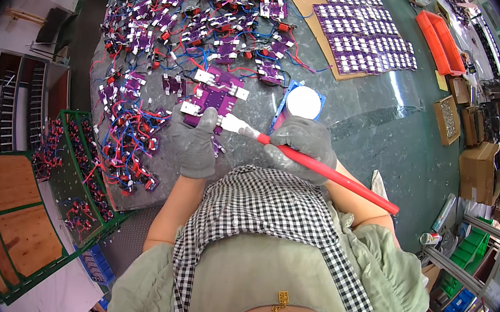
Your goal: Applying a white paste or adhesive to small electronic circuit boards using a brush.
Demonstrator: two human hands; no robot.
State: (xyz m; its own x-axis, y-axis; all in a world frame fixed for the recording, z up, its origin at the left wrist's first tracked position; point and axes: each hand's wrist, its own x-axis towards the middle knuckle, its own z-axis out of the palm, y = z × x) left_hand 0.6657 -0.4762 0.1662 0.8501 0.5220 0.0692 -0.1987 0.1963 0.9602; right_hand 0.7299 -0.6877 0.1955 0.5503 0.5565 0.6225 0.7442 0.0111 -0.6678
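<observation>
My left hand [193, 146], in a grey glove, grips the near edge of a purple circuit board [214, 98] with white connectors at its corners, the thumb on top. In my gloved right hand [303, 145] is a long red-handled brush [346, 180], held like a pen. The brush's white-coated tip meets the board's near right corner, beside my left thumb. Just beyond my right hand stands a round container [303, 102] with a white top or white contents, on a blue holder [285, 103]. My right fingertips are partly hidden.
Many wired purple boards [152, 40] with red and blue leads crowd the table's left and far side. Flat panels of boards [368, 40] lie on cardboard at the far right. A red-orange bin [439, 42] and a cardboard box [476, 172] stand right; a green-framed cart [66, 197] is left.
</observation>
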